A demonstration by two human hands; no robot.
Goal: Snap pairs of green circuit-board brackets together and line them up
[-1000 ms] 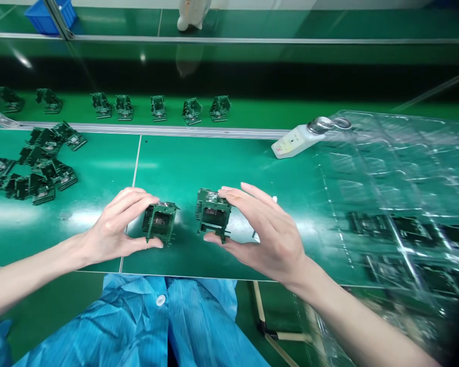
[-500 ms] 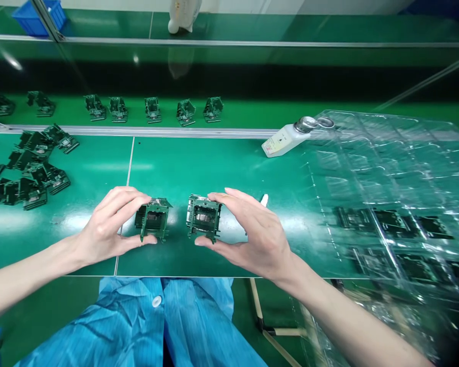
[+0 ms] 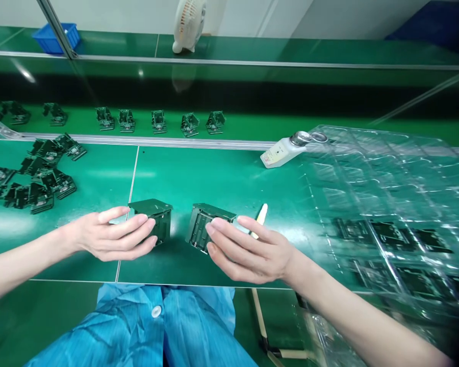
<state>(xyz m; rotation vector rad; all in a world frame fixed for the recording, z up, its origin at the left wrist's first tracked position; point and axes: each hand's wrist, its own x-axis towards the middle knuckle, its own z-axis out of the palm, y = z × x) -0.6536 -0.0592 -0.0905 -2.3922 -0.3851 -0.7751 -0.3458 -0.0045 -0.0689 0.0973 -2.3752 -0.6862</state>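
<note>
My left hand (image 3: 118, 235) holds a green circuit board assembly (image 3: 153, 206) above the bench, its fingers across the near side and the thumb at the upper left corner. A second green circuit board assembly (image 3: 199, 229) is in my right hand (image 3: 252, 250), whose fingers cover its right part. The two assemblies are tilted and apart, with a strip of bench between them. Just behind my right hand lies a white and yellow pen-like object (image 3: 261, 216), partly hidden by the fingers.
Several similar board assemblies (image 3: 48, 176) are heaped at the left, and more (image 3: 158, 121) stand in a row on the ledge behind. A white bottle with a metal top (image 3: 282, 152) stands back right, beside stacked clear plastic trays (image 3: 386, 168). A fan (image 3: 188, 25) and a blue bin (image 3: 50, 40) are on the shelf.
Both hands have turned over, rolling the assemblies so different faces show. Fingers now lie on the near side, where thumbs were before. The camera view has tilted slightly upward.
</note>
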